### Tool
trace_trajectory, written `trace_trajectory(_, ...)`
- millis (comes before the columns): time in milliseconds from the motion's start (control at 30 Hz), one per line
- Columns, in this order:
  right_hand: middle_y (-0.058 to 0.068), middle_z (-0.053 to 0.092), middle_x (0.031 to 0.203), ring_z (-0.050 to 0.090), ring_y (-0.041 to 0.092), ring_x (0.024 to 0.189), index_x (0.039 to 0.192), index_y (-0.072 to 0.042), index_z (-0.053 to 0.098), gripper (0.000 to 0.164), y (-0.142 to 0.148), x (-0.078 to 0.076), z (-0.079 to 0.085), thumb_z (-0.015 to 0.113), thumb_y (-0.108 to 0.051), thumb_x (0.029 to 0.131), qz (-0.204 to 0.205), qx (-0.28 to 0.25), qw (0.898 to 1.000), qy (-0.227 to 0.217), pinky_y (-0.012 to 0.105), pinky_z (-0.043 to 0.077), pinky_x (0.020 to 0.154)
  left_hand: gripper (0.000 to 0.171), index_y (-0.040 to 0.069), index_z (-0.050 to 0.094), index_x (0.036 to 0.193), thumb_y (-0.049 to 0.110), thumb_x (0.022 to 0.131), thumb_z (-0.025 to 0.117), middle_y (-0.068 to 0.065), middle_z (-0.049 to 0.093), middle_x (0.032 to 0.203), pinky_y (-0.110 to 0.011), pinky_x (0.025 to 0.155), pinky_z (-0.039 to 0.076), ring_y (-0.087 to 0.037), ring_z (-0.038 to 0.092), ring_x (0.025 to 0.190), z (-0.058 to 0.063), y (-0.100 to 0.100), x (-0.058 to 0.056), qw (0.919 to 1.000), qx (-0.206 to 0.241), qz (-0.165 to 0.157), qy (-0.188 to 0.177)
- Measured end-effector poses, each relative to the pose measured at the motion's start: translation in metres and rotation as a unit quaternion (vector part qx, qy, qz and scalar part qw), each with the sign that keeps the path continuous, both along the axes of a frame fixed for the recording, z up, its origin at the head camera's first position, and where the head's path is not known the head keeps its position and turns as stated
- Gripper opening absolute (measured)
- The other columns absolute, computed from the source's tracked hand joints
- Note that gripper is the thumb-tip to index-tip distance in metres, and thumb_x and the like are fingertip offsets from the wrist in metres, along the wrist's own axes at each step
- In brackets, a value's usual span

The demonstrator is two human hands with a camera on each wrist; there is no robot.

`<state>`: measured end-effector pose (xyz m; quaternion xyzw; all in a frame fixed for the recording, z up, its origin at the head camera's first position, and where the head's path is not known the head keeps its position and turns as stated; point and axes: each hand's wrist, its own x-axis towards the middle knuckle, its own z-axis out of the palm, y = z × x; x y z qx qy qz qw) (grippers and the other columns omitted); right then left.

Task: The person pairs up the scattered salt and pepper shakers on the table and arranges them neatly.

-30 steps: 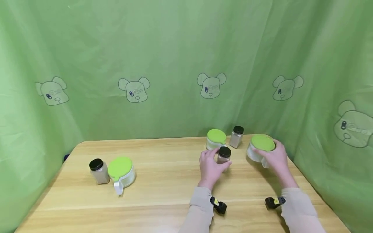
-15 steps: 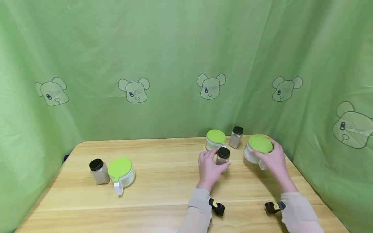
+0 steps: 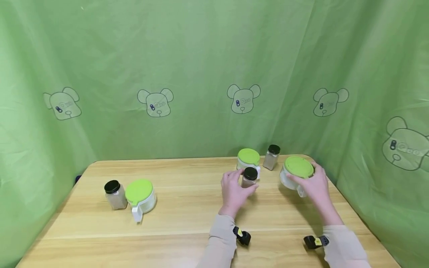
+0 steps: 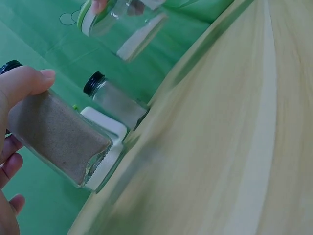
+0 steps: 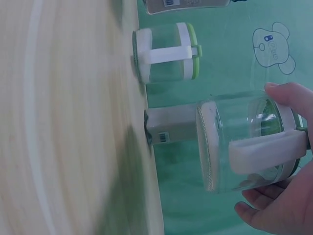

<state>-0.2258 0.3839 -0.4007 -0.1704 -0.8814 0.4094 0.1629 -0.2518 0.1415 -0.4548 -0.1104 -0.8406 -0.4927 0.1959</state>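
Note:
My left hand (image 3: 233, 190) grips a square glass spice jar (image 4: 56, 132) with a black lid, full of grey-brown powder. The jar is raised over the table, thumb on one side and fingers on the other. With my right hand (image 3: 313, 182) I hold a round glass seasoning jar (image 5: 254, 115) by its upper part, near the green lid (image 3: 299, 166). Its white handle (image 5: 266, 151) points toward me, and white contents lie at the bottom. In the right wrist view, its base hangs apart from the tabletop.
Behind my hands stand another green-lidded jar (image 3: 248, 156) and another black-lidded spice jar (image 3: 271, 158). At the left of the wooden table (image 3: 187, 212), a spice jar (image 3: 116, 198) stands beside a green-lidded jar (image 3: 139, 192). A green curtain (image 3: 201, 56) hangs behind the table.
My left hand has shifted left with the spice jar. My right hand has lifted the seasoning jar slightly and brought it a little left, now somewhat tilted. The other jars stay put.

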Motion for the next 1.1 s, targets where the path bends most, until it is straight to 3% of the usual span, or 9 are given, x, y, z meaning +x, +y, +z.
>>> trace_trajectory(300, 0.030, 0.033, 0.148, 0.033, 0.047, 0.133, 0.149, 0.001, 0.024, 0.103, -0.009, 0.007, 0.005, 0.083, -0.037, 0.074, 0.002, -0.010, 1.000, 0.016, 0.067, 0.028, 0.109, 0.067, 0.013, 0.065, 0.123, 0.039, 0.065, 0.088, -0.001, 0.069, 0.119, -0.038, 0.099, 0.039, -0.017, 0.049, 0.111, 0.001, -0.016, -0.007, 0.9995, -0.013, 0.008, 0.027)
trace_trajectory(600, 0.029, 0.035, 0.146, 0.036, 0.043, 0.131, 0.147, 0.002, 0.028, 0.099, -0.025, 0.017, 0.008, 0.085, -0.032, 0.073, 0.004, -0.010, 0.999, 0.031, 0.065, 0.030, 0.109, 0.066, 0.014, 0.065, 0.123, 0.038, 0.066, 0.088, -0.002, 0.068, 0.120, -0.040, 0.101, 0.039, -0.018, 0.049, 0.113, 0.002, -0.034, -0.006, 0.9999, -0.008, 0.013, 0.004)
trace_trajectory(933, 0.031, 0.032, 0.147, 0.035, 0.046, 0.132, 0.149, 0.002, 0.025, 0.102, -0.045, 0.022, 0.010, 0.085, -0.031, 0.073, 0.010, -0.009, 1.000, 0.023, 0.065, 0.029, 0.110, 0.067, 0.012, 0.065, 0.123, 0.039, 0.066, 0.088, -0.004, 0.068, 0.120, -0.041, 0.101, 0.038, -0.019, 0.049, 0.113, 0.000, -0.055, -0.006, 0.9994, -0.012, 0.033, 0.007)
trace_trajectory(1100, 0.031, 0.034, 0.146, 0.037, 0.046, 0.131, 0.148, 0.003, 0.027, 0.102, -0.055, 0.023, 0.009, 0.086, -0.030, 0.071, 0.013, -0.012, 0.999, 0.031, 0.065, 0.029, 0.109, 0.066, 0.010, 0.065, 0.122, 0.037, 0.066, 0.088, -0.006, 0.069, 0.119, -0.042, 0.098, 0.040, -0.021, 0.049, 0.111, -0.001, -0.067, -0.006, 0.9987, -0.014, 0.041, 0.027)
